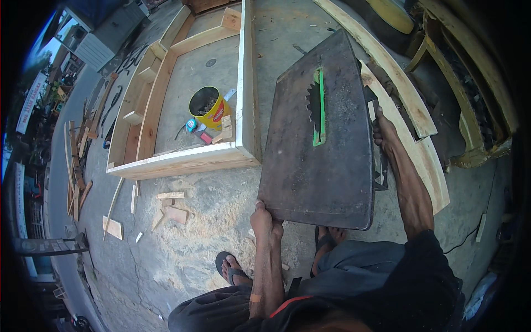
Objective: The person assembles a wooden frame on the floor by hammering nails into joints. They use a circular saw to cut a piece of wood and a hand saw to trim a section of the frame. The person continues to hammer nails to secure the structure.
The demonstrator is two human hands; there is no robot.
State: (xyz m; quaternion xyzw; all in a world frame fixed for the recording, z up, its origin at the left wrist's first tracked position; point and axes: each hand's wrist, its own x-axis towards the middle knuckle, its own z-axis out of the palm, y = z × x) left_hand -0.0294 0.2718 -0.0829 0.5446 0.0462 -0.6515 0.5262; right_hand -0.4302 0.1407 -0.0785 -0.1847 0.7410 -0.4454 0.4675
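A table saw [293, 177] with a dark, worn flat top fills the space in front of me, tilted above the floor. Its toothed circular blade [314, 105] sticks up through a slot edged in bright green. My left hand [264, 218] is closed around the saw top's near left corner, thumb on the upper face. On the far side, my right hand [384, 130] grips the saw by its right edge or a part just below it; the fingers are partly hidden there.
Left of the saw lies a wooden frame [188, 159] with a yellow bucket [217, 113] and a blue tape measure [191, 125] inside. Wood offcuts [176, 214] and sawdust [204, 232] cover the floor near my sandals. Long curved boards [423, 160] lie at right.
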